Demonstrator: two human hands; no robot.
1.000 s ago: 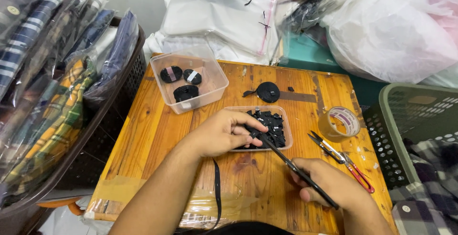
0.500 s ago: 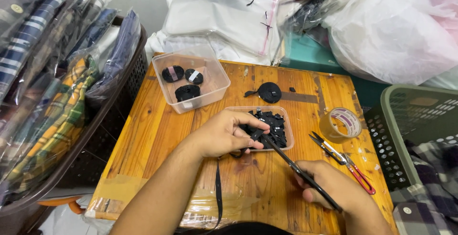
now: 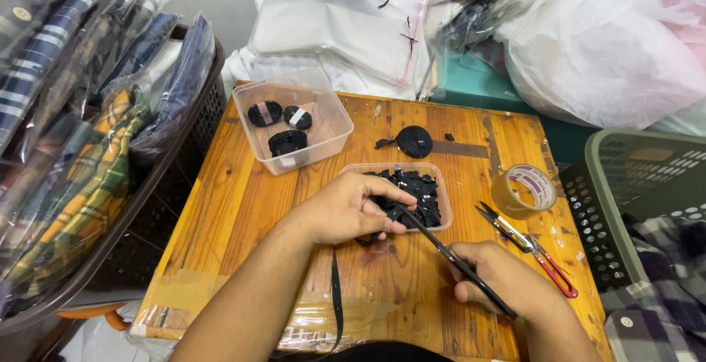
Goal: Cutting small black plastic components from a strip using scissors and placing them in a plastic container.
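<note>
Left hand (image 3: 346,211) fingers pinched narrow black strap (image 3: 335,296) hanging over counter (image 3: 243,208) edge; right hand (image 3: 500,281) fingers gripped black scissors (image 3: 448,255).

Bare bench (image 3: 243,215) at left and near centre gives free passage. Far side blocked by clear tub (image 3: 294,123) and small tray (image 3: 412,193); tape roll (image 3: 523,189), red-handled snips (image 3: 529,248) and green basket (image 3: 640,208) crowd the right.

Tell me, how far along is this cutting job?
Done: a shallow clear tray already holds a heap of short black cut pieces. In hand: the left hand holds a black strap while the right hand works black scissors. Left: three black rolls wait in the clear plastic tub.
</note>
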